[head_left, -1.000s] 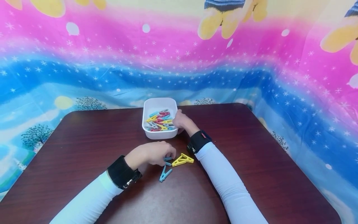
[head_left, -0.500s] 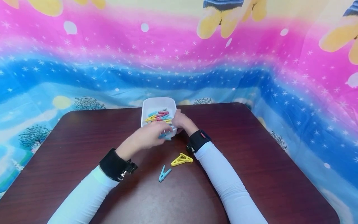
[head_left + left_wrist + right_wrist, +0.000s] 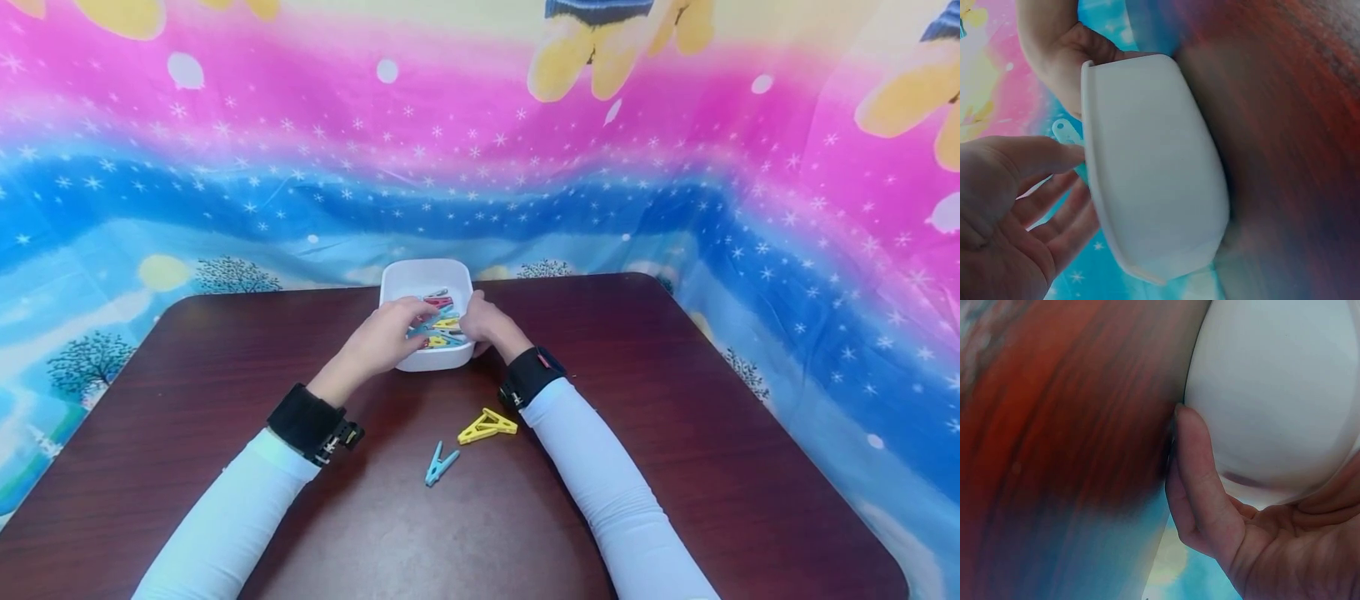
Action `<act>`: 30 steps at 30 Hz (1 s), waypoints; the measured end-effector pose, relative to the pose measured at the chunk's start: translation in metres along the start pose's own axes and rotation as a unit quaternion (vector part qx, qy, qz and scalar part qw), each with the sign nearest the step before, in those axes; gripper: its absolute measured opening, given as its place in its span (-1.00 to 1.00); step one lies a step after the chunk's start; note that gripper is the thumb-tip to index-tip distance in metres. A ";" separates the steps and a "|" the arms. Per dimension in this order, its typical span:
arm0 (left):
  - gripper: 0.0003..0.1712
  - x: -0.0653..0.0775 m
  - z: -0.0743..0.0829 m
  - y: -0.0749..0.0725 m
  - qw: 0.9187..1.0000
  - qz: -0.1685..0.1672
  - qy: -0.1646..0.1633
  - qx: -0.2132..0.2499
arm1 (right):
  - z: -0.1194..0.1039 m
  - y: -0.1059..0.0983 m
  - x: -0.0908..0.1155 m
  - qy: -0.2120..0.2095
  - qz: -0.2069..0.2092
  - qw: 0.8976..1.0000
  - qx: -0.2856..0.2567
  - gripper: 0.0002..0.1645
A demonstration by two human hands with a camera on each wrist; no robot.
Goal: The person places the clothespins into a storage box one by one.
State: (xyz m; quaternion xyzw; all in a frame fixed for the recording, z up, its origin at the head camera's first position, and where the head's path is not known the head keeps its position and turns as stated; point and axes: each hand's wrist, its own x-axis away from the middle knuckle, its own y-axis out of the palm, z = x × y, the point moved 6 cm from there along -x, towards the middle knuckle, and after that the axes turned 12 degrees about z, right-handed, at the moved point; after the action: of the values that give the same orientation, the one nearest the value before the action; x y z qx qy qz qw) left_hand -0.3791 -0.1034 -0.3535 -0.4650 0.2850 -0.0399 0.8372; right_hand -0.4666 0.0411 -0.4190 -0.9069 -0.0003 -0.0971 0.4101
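Observation:
A white plastic bin (image 3: 431,360) stands at the table's back, holding several blue, red, yellow and grey clothespins (image 3: 447,323). My left hand (image 3: 380,335) reaches over its front left rim. In the left wrist view, the thumb touches a light blue clothespin (image 3: 1067,132) that shows above the rim; the fingertips are partly hidden. My right hand (image 3: 489,323) grips the bin's right side, and its fingers (image 3: 1200,469) curl against the outer wall in the right wrist view. Nearer me lie another light blue clothespin (image 3: 440,464) and a yellow pair (image 3: 487,426), close together.
The dark red-brown wooden table (image 3: 247,350) has rounded far corners. A colourful printed cloth (image 3: 337,167) hangs behind it and along the right side. Both forearms wear white sleeves and black wrist straps (image 3: 306,419).
My left hand has lifted a light blue clothespin from beside the yellow ones and carried it forward into the bin's opening. The right hand has kept its grip on the bin.

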 end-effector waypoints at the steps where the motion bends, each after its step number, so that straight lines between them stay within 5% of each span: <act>1: -0.46 0.000 -0.002 0.001 1.000 0.001 -0.003 -0.002 | 0.000 0.000 0.000 0.000 0.001 1.000 0.000 -0.18; 21: -0.45 -0.001 -0.025 0.017 0.998 0.005 -0.064 -0.029 | -0.001 0.001 0.002 0.001 0.004 1.000 -0.002 -0.19; 30: -0.50 -0.003 -0.024 0.021 0.999 0.009 -0.042 -0.013 | 0.000 0.000 0.000 0.001 0.001 1.000 -0.003 -0.18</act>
State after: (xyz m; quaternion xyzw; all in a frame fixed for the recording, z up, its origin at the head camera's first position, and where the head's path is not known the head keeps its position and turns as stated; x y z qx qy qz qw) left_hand -0.3977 -0.1086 -0.3783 -0.4747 0.2538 -0.0091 0.8427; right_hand -0.4663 0.0408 -0.4192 -0.9079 0.0012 -0.0981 0.4075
